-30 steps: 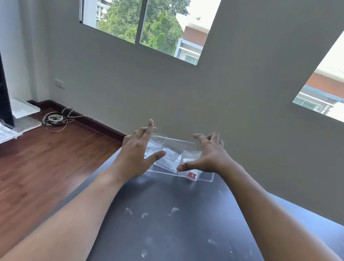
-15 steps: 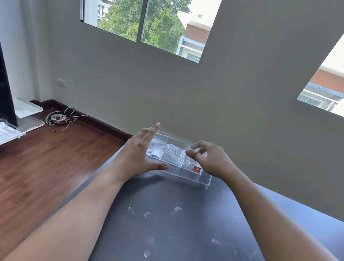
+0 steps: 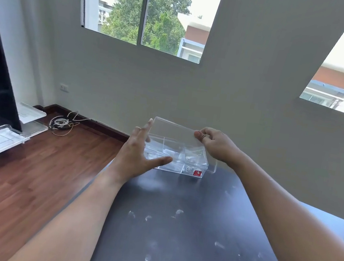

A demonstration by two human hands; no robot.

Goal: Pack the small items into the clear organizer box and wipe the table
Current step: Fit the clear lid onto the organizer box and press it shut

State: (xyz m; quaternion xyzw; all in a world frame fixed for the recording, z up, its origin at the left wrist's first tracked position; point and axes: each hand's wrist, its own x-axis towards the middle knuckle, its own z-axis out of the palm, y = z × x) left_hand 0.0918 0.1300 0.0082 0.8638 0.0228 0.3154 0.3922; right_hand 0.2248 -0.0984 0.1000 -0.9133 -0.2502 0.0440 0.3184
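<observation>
the clear organizer box (image 3: 181, 161) sits at the far edge of the dark counter (image 3: 185, 241), its clear lid (image 3: 173, 131) raised above it. the right hand (image 3: 216, 145) pinches the lid's right end, while the left hand (image 3: 139, 154) rests released against the box's left side, fingers straight

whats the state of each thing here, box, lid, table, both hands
box: open, resting on the table, small items inside
lid: raised, tilted above the box
table: smudged with white marks
left hand: fingers straight, against the box
right hand: pinching the lid's edge
</observation>
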